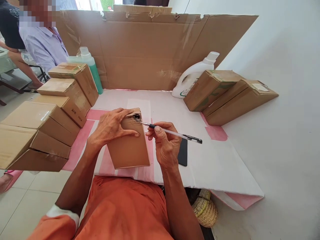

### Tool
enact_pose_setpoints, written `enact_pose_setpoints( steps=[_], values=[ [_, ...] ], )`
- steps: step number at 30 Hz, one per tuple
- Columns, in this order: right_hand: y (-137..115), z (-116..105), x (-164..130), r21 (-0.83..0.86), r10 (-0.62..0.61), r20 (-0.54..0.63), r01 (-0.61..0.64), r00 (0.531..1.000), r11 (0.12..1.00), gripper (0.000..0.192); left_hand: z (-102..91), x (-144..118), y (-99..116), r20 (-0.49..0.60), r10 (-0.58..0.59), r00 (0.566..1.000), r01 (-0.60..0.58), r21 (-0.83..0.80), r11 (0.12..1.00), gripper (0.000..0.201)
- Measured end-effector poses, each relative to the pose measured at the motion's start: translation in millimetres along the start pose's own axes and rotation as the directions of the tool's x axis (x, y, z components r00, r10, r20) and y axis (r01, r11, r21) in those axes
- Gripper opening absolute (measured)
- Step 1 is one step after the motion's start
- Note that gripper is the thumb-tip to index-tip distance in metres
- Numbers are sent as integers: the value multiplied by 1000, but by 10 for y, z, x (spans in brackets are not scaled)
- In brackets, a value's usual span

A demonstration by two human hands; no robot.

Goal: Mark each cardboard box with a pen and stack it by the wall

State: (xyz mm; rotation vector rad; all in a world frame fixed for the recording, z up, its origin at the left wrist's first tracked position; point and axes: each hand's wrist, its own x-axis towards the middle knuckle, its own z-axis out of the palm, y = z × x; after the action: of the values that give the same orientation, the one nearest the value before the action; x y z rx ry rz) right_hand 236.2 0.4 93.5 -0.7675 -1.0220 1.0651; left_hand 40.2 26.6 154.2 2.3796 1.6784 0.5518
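Note:
A brown cardboard box (130, 151) stands at the front of the table, close to my body. My left hand (112, 126) grips its upper left part, fingers over the top and thumb along the face. Near the box's top right corner is a dark, ragged patch (136, 116); I cannot tell whether it is a hole or ink. In my right hand (166, 141) is a clear gel pen (172, 132) with a black grip, pinched between thumb and fingers. Its tip points left at the box, just below the dark patch.
Several cardboard boxes (60, 116) line the left side, with a green-liquid bottle (96, 75) behind. At right stand a white jug (192, 75) and more boxes (232, 100). A dark flat object (183, 152) lies beside my right hand. A cardboard panel (150, 53) closes the back.

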Motion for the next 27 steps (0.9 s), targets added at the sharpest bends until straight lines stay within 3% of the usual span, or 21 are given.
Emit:
enact_pose_setpoints(
  steps=[6,18,27],
  values=[
    [-1,60,-19,-129,-105,-32,100,994,987,12,56,74,13,-10,9,1000,-9,13,1000,76],
    [-8,129,-41,-257,-144,-36,130,989,958,13,64,27,156,25,15,1000,-17,80,997,81],
    [-39,26,-56,-394,-211,69,221,975,892,6,43,-1,249,47,11,999,-17,127,992,70]
  ],
)
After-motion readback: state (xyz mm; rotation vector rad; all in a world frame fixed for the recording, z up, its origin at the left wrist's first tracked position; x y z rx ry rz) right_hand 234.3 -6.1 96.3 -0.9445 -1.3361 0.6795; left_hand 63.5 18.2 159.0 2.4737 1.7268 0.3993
